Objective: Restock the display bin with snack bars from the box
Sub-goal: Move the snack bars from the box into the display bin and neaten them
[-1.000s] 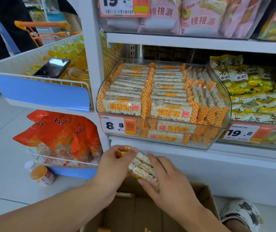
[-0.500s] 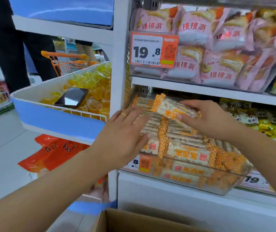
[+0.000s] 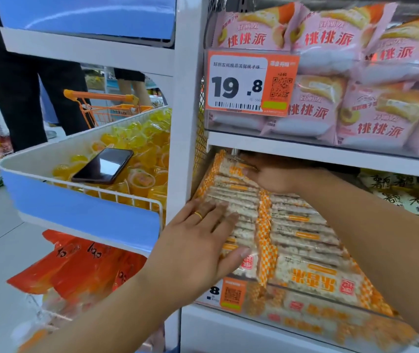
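Note:
The clear display bin on the middle shelf holds rows of snack bars in clear wrappers with orange checked ends. My left hand, with a ring on it, lies flat and open on the left row near the bin's front. Under the upper shelf, my right hand reaches to the back left of the bin, its fingers closed on a small stack of snack bars resting on the left row. The box is out of view.
A white shelf post stands just left of the bin. A white and blue basket of yellow jelly cups carries a black phone. Pink snack bags fill the upper shelf. A person's legs and an orange cart stand behind.
Both hands rose from the box to the bin. My right hand carried the bars to the bin's back left, and my left hand came down flat on the left row.

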